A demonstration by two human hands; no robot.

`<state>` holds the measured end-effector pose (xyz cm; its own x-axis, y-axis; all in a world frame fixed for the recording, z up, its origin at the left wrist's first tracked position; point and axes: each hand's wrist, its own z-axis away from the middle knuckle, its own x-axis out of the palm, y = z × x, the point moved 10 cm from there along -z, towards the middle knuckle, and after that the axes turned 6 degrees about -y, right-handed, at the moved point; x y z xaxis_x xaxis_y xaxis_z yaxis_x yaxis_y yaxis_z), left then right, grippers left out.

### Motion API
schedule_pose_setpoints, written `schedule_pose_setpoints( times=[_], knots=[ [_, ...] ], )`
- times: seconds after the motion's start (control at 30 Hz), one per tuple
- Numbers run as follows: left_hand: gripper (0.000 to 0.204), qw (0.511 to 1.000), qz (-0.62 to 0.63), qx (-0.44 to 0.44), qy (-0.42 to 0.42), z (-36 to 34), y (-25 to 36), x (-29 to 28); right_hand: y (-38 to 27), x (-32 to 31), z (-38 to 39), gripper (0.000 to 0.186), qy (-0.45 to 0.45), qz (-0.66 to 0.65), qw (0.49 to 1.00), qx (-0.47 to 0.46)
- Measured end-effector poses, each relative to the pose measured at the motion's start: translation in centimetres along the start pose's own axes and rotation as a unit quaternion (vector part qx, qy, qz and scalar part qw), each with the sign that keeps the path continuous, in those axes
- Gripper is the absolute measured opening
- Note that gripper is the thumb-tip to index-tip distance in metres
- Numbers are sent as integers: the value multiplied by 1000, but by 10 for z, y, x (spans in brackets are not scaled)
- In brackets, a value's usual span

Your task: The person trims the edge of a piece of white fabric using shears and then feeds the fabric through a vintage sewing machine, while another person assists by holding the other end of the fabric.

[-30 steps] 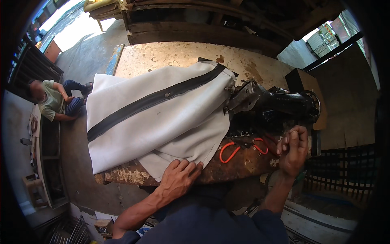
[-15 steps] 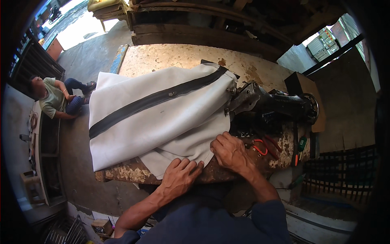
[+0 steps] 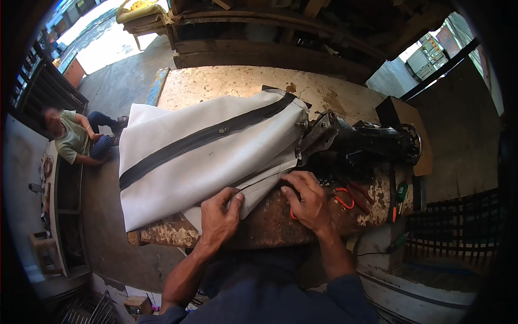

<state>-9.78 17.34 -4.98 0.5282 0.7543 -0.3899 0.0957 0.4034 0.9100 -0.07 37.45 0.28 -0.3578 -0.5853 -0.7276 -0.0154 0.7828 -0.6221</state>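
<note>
A large white fabric sheet [image 3: 205, 162] with a long black zipper strip [image 3: 199, 140] drapes over the worn worktop [image 3: 226, 86]. Both hands press flat, fingers spread, on its near edge: left hand [image 3: 220, 216], right hand [image 3: 306, 200].

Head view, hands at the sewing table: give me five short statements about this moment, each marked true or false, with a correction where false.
1. Both hands rest on the near edge of the white fabric. True: the left hand and the right hand lie on its lower edge.
2. A red stripe runs along the fabric. False: the stripe is black.
3. The black sewing machine stands to the right of the fabric. True.
4. The right hand holds the orange-handled scissors. False: they lie on the worn table beside that hand.
5. A person sitting on the floor is at the right of the picture. False: that person is at the left.
</note>
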Motion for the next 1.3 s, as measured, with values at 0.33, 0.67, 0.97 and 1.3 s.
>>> schedule_pose_setpoints(
  times=[0.33, 0.67, 0.97, 1.3],
  knots=[
    [24, 1000, 18, 11, 23, 3, -16, -4, -6, 20, -13, 23, -24, 15, 999, -22],
    [22, 999, 18, 28, 21, 5, -12, -3, 3, 19, -7, 25, -19, 47, 998, -21],
    [25, 998, -10, 64, -26, 3, 5, 2, 27, 6, -9, 32, 43, 76, 995, 37],
    [31, 919, -307, 128, -213, -96, 70, 107, 56, 5, -5, 42, 81, -9, 996, 19]
  ],
)
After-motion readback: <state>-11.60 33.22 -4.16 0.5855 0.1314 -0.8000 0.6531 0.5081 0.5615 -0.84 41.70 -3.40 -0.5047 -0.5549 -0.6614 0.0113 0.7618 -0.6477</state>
